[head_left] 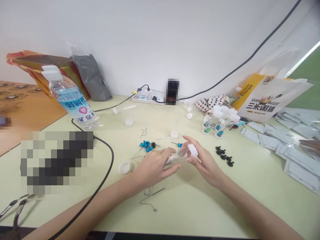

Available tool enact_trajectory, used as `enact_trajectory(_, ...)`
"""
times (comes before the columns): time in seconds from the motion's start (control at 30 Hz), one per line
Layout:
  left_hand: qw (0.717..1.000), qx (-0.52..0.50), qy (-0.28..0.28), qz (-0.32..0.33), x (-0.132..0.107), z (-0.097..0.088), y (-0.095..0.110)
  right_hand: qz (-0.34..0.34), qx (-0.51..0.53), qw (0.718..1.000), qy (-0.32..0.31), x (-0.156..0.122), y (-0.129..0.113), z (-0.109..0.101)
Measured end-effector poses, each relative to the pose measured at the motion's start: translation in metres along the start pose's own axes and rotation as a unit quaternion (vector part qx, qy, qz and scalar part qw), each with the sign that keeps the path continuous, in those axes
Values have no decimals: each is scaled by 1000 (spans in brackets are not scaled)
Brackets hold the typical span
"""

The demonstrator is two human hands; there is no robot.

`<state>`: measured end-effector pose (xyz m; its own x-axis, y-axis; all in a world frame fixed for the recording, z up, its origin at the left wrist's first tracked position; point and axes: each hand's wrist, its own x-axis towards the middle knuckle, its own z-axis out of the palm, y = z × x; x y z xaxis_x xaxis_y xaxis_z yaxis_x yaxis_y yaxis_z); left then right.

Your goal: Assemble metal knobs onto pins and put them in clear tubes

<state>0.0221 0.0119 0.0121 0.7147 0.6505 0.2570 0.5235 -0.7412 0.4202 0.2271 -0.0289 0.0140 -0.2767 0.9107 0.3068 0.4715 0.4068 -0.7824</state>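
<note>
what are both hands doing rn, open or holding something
left hand: closed, holding a clear plastic vial
right hand: closed, pinching the vial's white cap

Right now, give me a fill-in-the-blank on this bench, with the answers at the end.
The left hand grips a clear plastic tube while the right hand touches a ____ cap.
The small anodized fittings left of the hands are ____.
The small fittings right of the hands are ____.

Missing words: white; blue; black.
</note>
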Motion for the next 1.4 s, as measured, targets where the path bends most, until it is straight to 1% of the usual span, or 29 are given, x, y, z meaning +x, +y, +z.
enact_trajectory(0.1, 999, -41, 29, 9, 1, -2, 1, -3, 2, 996, 85, 3, -1, -8)
enact_trajectory(0.17, 997, -53, 59, 11, 1, -3, -2, -2, 10, 985, 173, 5, 3, -20)
enact_trajectory(0.2, 996, -53, 73, 7, 2, -4, -5, -5, -3, 975, 224, 6, 5, -27)
enact_trajectory(0.27, 994, -49, 94, -10, 4, -6, -13, -8, -77, 944, 321, 9, 14, -43)
enact_trajectory(0.3, 993, -41, 105, -21, 5, -7, -18, -3, -132, 929, 346, 10, 19, -52)
enact_trajectory(0.37, 992, -20, 123, -31, 8, -8, -26, 22, -229, 908, 350, 11, 32, -67)
enact_trajectory(0.43, 991, 9, 132, -29, 9, -8, -32, 40, -288, 890, 350, 12, 45, -79)
enact_trajectory(0.53, 990, 61, 128, -18, 11, -8, -36, 83, -322, 879, 342, 10, 61, -91)
enact_trajectory(0.63, 988, 103, 113, -7, 12, -8, -38, 106, -323, 873, 351, 10, 69, -96)
enact_trajectory(0.7, 987, 121, 106, -6, 12, -8, -39, 101, -321, 872, 356, 10, 71, -97)
enact_trajectory(0.8, 985, 136, 105, -10, 14, -9, -42, 92, -337, 870, 347, 10, 72, -97)
enact_trajectory(0.9, 983, 143, 111, -23, 15, -12, -46, 99, -369, 861, 336, 10, 71, -96)
enact_trajectory(0.97, 982, 148, 112, -29, 15, -14, -49, 83, -408, 843, 340, 9, 68, -95)
enact_trajectory(1.07, 981, 157, 110, -30, 15, -16, -54, 17, -473, 804, 360, 9, 58, -84)
enact_trajectory(1.1, 981, 160, 109, -29, 15, -17, -55, -8, -477, 803, 358, 10, 55, -77)
enact_trajectory(1.13, 980, 163, 109, -29, 15, -17, -56, -34, -465, 816, 342, 11, 52, -68)
enact_trajectory(1.17, 980, 166, 108, -28, 15, -17, -57, -53, -438, 843, 307, 12, 51, -58)
enact_trajectory(1.2, 979, 169, 108, -27, 15, -16, -58, -70, -399, 881, 245, 13, 50, -47)
enact_trajectory(1.23, 979, 172, 107, -26, 15, -16, -58, -70, -362, 913, 172, 15, 51, -36)
enact_trajectory(1.27, 979, 175, 106, -25, 15, -15, -57, -56, -334, 935, 101, 16, 52, -26)
enact_trajectory(1.3, 978, 177, 104, -23, 15, -14, -56, -47, -313, 947, 48, 18, 54, -17)
enact_trajectory(1.33, 978, 180, 101, -19, 15, -13, -55, -36, -298, 954, 13, 18, 56, -10)
enact_trajectory(1.4, 979, 183, 93, -7, 15, -10, -51, -26, -287, 958, -16, 19, 62, -1)
